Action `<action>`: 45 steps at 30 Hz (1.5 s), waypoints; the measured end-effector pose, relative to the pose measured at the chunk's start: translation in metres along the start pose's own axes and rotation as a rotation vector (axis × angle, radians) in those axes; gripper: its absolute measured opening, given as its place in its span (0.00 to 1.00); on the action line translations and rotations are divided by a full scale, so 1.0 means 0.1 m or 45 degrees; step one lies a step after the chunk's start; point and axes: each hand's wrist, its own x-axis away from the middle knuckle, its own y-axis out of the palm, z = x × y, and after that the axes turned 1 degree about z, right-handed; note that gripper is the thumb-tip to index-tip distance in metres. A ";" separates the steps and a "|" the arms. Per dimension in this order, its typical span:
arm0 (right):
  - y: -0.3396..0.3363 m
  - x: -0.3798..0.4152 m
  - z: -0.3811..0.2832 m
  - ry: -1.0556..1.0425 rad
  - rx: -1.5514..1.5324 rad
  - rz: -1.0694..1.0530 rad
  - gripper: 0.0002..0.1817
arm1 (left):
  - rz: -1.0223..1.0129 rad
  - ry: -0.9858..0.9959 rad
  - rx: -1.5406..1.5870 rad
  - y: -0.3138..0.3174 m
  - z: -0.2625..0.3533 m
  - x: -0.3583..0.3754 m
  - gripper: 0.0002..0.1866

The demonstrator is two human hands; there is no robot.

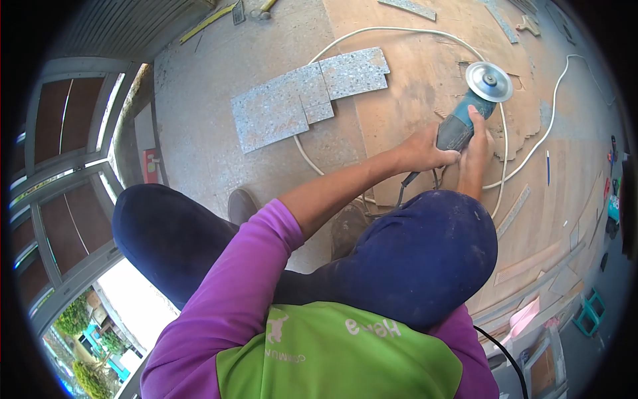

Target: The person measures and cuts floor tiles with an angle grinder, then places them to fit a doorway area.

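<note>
An angle grinder [458,123] with a teal and dark grey body is held out to the right over the floor, its shiny round disc [489,81] pointing away from me. My left hand [423,150] is closed around the rear of its body, thumb along the near end. From the other side my right hand [474,147] grips the body, thumb stretched up towards the disc. A dark cord [404,189] runs from the grinder's back end down by my knee. Left of the grinder, speckled grey tile pieces [271,114] lie flat, edges together.
A white cable [399,28] loops around the tiles and passes under them. Tile strips [408,8], a hammer [264,10] and a yellow measuring bar [207,24] lie at the far side. To the right are a blue pencil [548,167], a pink dustpan [524,317] and a teal stool [590,312].
</note>
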 end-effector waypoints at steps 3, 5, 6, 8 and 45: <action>0.04 0.05 -0.07 0.103 0.102 -0.078 0.25 | 0.185 0.181 -0.506 0.05 -0.04 -0.06 0.33; 0.15 0.05 -0.04 0.125 0.220 -0.079 0.25 | 0.266 0.206 -0.762 0.09 0.01 -0.09 0.38; 0.18 0.03 -0.02 0.135 0.156 -0.058 0.24 | 0.257 0.167 -0.800 0.13 0.06 -0.08 0.41; 0.13 -0.15 0.09 0.126 0.196 -0.031 0.22 | 0.136 0.149 -0.832 0.07 0.12 -0.16 0.42; -0.54 -0.60 0.43 -0.268 1.421 0.028 0.40 | -0.438 -1.040 -1.088 -3.85 0.12 0.26 0.41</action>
